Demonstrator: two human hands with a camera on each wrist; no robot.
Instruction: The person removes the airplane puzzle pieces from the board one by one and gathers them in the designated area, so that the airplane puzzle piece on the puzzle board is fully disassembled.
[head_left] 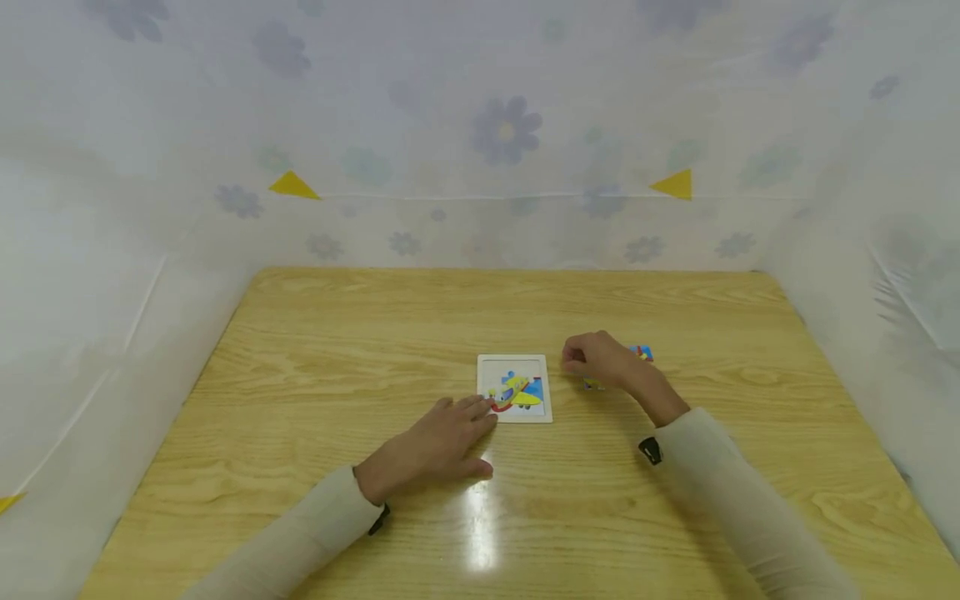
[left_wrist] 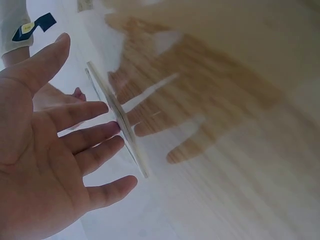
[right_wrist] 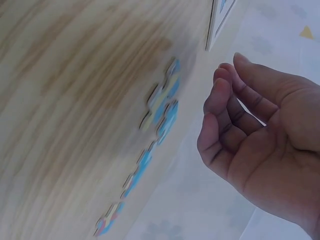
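A white square puzzle frame lies on the table, with joined pieces showing a yellow airplane in its lower part. My left hand rests its fingertips on the frame's left edge; in the left wrist view the fingers of this hand are spread along the frame. Just right of the frame, my right hand hovers over the table. The right wrist view shows this hand loosely curled, thumb near the index finger, nothing visible between them. Loose pieces lie beside it, partly hidden in the head view.
The wooden table has white, flower-patterned cloth behind it and at both sides. Yellow triangles mark the back cloth. One loose blue and red piece shows behind my right wrist.
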